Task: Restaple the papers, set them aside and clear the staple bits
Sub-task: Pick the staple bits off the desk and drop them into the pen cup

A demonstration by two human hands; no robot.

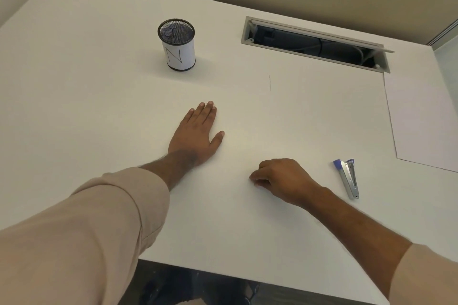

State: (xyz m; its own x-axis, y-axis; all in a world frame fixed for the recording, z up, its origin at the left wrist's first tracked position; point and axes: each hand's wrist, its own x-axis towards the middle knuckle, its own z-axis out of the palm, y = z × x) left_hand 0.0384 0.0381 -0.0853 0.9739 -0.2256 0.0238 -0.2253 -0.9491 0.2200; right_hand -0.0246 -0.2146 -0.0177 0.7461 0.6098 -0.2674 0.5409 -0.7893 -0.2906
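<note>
My left hand (197, 135) lies flat on the white desk (99, 96), palm down, fingers straight and together. My right hand (280, 181) rests nearer the front edge with its fingers curled and the fingertips bunched against the desk surface. Nothing shows between those fingertips, and no staple bits are visible at this size. A grey stapler with blue ends (348, 178) lies on the desk just right of my right hand, untouched. A white stack of papers (423, 121) lies flat at the far right of the desk, apart from both hands.
A black mesh cup wrapped in white paper marked "N" (178, 45) stands at the back, beyond my left hand. A cable slot with its lid raised (314, 43) opens in the desk at the back right. The desk's front edge runs below my forearms.
</note>
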